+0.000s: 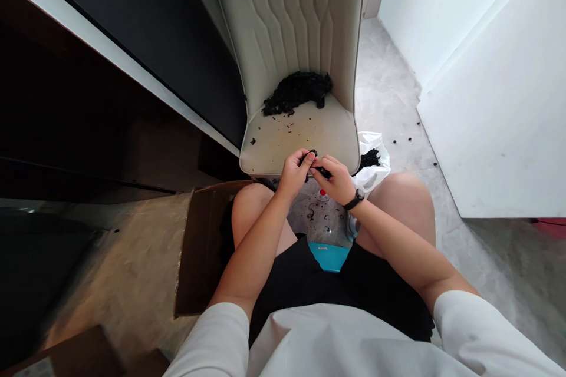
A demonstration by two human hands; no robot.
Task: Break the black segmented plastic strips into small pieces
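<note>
Currently, left hand (293, 175) and right hand (339, 181) are both pinching, fingers nearly closed, on a small black crinkled piece (324, 172) by the beige padded chair's (327, 129) front edge, probably for two-sided control; a shrivelled black clump (298, 91) is lying toward the seat's back edge, seemingly within reach.

black material (322, 172) was partly hidden by the fingers, chair backrest (292, 6) was cut off by the top edge, cardboard box (203, 247) was partly covered by a leg
</note>
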